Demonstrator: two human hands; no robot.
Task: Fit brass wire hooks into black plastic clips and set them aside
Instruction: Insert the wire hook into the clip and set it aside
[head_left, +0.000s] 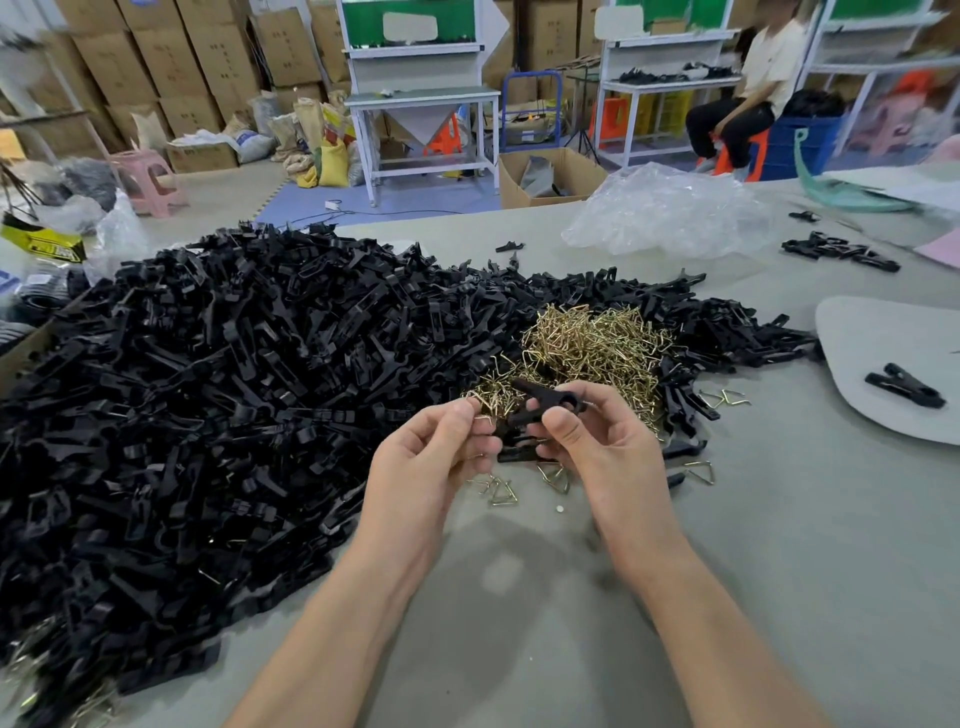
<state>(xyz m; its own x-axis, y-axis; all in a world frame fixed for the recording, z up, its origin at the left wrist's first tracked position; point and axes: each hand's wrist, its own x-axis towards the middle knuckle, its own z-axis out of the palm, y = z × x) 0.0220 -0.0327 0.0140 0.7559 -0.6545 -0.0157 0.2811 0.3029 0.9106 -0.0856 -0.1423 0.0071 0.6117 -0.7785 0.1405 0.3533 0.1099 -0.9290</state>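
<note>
Warehouse backdrop: cardboard boxes stacked at the back left, a seated person at the back right; work happens on a grey table.

Far left to centre: clip pile, large and tangled, well within reach.

Left hand: fingers curled, pinching the left side of the black clip; brass glints at the fingertips, probably a hook, but too small to confirm.

The clip is held above the table between both hands, in front of the hook pile; it looks to be in two halves, not yet closed up.

Right hand: thumb on top, fingers curled behind, clamped on the clip's right side.

A few loose hooks lie on the table just below the hands; a plastic bag sits further back.

Far right: mat with one finished clip on it; that is likely the set-aside spot.

Judged step: seating the hook. To do it well: right hand keeps the clip steady and square; left hand lines the wire's ends up with the clip's slots before pushing; press evenly so the wire does not bend or spring out; check both ends have seated before moving it to the mat; keep one hook per pick, since the pile snags.
</note>
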